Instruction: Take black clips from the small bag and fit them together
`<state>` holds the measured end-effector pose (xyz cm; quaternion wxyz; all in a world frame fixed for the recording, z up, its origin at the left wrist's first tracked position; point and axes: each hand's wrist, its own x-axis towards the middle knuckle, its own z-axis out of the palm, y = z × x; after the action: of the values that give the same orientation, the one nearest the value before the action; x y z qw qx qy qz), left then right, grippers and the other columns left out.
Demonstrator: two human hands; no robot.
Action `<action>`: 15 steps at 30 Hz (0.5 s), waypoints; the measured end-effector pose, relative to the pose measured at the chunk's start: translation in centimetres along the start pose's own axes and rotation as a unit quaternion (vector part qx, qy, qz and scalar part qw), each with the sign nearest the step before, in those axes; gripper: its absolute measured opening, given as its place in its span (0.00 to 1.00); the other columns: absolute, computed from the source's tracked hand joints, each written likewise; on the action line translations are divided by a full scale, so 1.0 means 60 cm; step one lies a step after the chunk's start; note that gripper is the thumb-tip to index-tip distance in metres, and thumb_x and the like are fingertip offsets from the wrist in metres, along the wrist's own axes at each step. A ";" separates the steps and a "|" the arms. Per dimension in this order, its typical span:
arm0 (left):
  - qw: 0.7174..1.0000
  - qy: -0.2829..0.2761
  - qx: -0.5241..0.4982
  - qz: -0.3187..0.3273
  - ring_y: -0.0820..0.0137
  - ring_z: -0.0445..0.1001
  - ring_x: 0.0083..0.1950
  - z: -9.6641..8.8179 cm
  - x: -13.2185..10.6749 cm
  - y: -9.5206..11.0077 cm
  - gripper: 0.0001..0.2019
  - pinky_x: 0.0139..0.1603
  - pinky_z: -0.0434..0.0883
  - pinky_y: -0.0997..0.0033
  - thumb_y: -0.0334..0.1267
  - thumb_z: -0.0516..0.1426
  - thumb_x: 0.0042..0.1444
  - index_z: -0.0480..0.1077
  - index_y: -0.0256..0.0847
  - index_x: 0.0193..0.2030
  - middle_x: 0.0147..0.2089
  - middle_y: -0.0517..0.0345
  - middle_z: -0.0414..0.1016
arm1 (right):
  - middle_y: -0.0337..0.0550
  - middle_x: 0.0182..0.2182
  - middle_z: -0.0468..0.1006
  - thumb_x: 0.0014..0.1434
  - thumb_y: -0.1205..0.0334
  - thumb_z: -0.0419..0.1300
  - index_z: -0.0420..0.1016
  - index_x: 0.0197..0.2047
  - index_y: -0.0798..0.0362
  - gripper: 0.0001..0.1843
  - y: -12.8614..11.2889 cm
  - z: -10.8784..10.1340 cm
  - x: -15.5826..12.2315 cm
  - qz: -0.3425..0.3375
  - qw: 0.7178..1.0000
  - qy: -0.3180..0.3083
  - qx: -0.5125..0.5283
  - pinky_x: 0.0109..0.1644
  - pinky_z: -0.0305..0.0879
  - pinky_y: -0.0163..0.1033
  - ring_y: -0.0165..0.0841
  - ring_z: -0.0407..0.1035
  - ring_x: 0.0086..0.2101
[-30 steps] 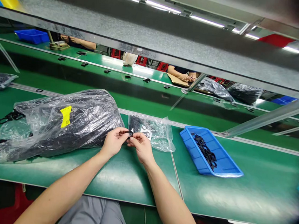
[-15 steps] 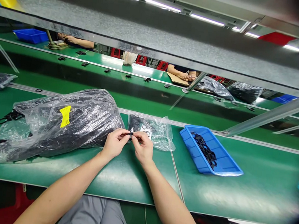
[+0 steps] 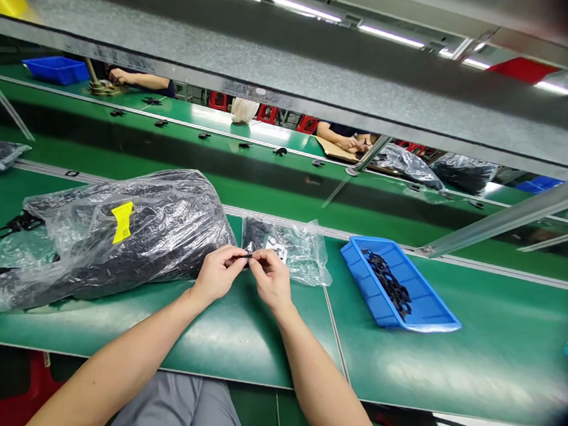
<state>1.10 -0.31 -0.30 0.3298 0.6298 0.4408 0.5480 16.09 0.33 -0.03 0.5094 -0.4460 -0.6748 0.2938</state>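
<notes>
Between the fingertips of both hands is a small black part (image 3: 248, 256), mostly covered by the fingers, so its shape is unclear. My left hand (image 3: 218, 272) pinches its left end, and my right hand (image 3: 272, 277) pinches the right end. Just left of my left hand lies a large clear plastic bag (image 3: 178, 209) full of black parts, with a yellow label (image 3: 122, 222) on it. Behind my right hand rests a smaller clear bag (image 3: 307, 252) with black pieces and a white label inside.
To the right stands a blue tray (image 3: 430, 304) holding several black plastic parts (image 3: 388, 283). A green belt behind the bench carries several spaced black pieces (image 3: 280, 151). A metal shelf (image 3: 277, 72) crosses overhead, with a slanted strut (image 3: 505, 211) at right. Co-workers' hands (image 3: 355, 143) are visible across.
The view has shifted very slightly. Both hands keep their pinch on the small black part, with only a slight movement of the fingers.
</notes>
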 end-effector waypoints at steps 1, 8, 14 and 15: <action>1.000 -0.003 0.000 0.003 0.70 0.75 0.38 0.000 0.000 0.001 0.07 0.37 0.73 0.72 0.37 0.57 0.57 0.75 0.40 0.39 0.38 0.54 0.75 | 0.41 0.33 0.74 0.58 0.60 0.58 0.72 0.33 0.51 0.04 0.000 0.000 0.000 0.009 1.000 0.003 0.008 0.38 0.67 0.38 0.33 0.69 0.33; 1.000 -0.016 0.002 0.016 0.68 0.75 0.40 -0.002 -0.001 0.007 0.07 0.40 0.72 0.71 0.36 0.56 0.58 0.75 0.40 0.40 0.39 0.53 0.75 | 0.38 0.30 0.74 0.51 0.57 0.64 0.72 0.36 0.51 0.10 0.001 0.004 0.004 0.122 0.981 0.024 0.148 0.35 0.67 0.38 0.30 0.68 0.28; 1.000 -0.022 -0.006 -0.008 0.69 0.75 0.40 -0.002 0.002 0.004 0.07 0.39 0.73 0.71 0.36 0.57 0.57 0.75 0.40 0.39 0.40 0.53 0.76 | 0.38 0.29 0.75 0.52 0.56 0.64 0.76 0.38 0.51 0.11 0.003 -0.006 0.012 0.130 0.979 -0.030 0.155 0.35 0.67 0.38 0.31 0.69 0.29; 1.000 -0.022 -0.011 -0.015 0.69 0.75 0.40 -0.001 0.002 0.003 0.07 0.40 0.73 0.71 0.36 0.57 0.57 0.75 0.39 0.40 0.40 0.53 0.76 | 0.39 0.30 0.76 0.53 0.57 0.63 0.77 0.39 0.51 0.11 0.003 -0.006 0.012 0.116 0.982 -0.041 0.142 0.36 0.68 0.38 0.31 0.69 0.30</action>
<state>1.06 -0.27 -0.09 0.3543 0.6314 0.4370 0.5338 16.45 1.01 0.23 0.5022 -0.4320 -0.5898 0.4617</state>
